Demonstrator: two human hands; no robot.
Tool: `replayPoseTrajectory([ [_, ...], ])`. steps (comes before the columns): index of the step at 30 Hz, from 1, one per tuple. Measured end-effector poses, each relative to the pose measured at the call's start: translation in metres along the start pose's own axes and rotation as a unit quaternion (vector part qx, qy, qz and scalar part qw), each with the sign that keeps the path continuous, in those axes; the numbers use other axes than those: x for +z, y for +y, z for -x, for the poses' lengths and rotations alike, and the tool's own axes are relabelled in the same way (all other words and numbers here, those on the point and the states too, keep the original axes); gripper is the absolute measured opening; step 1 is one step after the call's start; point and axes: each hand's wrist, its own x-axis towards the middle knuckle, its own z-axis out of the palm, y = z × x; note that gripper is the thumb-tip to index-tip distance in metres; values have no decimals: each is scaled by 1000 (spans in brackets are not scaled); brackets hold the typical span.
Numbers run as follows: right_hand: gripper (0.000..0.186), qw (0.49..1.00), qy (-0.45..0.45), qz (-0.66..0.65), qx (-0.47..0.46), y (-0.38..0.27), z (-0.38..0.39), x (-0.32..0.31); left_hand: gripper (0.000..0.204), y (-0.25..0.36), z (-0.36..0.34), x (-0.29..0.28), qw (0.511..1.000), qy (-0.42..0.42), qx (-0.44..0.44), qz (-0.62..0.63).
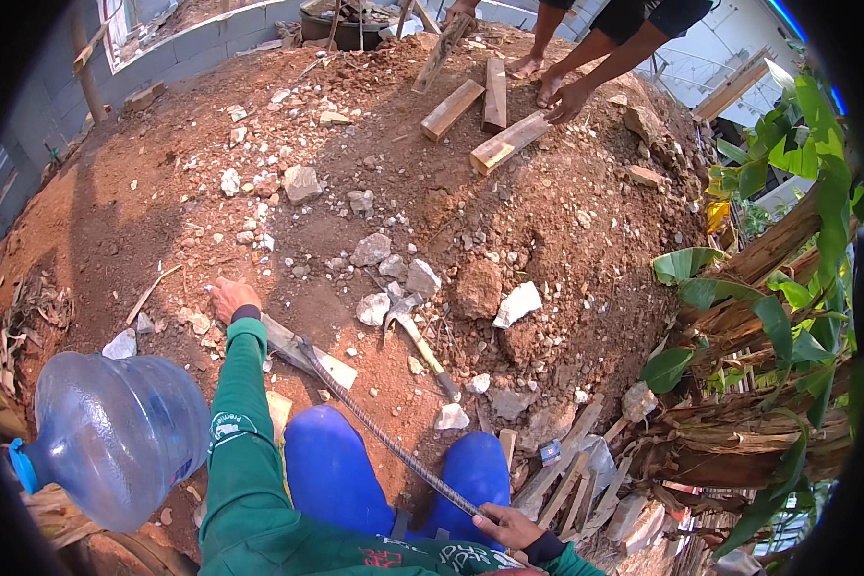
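Note:
My right hand (509,525) is closed around the lower end of a ribbed steel bar (394,442), close to my right knee. The bar slants up and left, its far end at a short wooden board (333,367) on the dirt. Just beyond the board's far end, my left hand (232,300) is low to the ground, fingers bent together. A small pale bit shows at its fingertips, too small to name. To the right of the board lies a claw hammer (420,348) with a light wooden handle, among pale stones.
A large clear water jug (120,432) lies on its side at left. Ahead, a barefoot person's hand (568,101) touches a wood block (511,142); more blocks lie beside it. Rubble covers the reddish dirt. Scrap wood (576,480) and banana plants (758,307) are at right.

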Motion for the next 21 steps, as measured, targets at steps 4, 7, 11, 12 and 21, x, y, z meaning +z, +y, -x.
replayPoseTrajectory([
  [4, 35, 981, -72, -158, 90, 16, -9, -3, 28, 0, -1, 1, 1000, 1, -10, 12],
  [7, 36, 992, -7, -113, 63, 16, -12, -9, 35, -3, -3, 7, 1000, 2, -6, -6],
  [11, 41, 998, 25, -42, 45, 8, -20, -21, 40, -5, -7, 11, 999, -16, -16, 40],
  [12, 42, 997, 32, -23, 72, 6, -22, -24, 41, -6, -8, 11, 999, -18, -17, 33],
  [21, 44, 962, -98, -176, 183, -3, -30, -30, 41, -4, -6, 5, 998, -35, -9, 44],
])
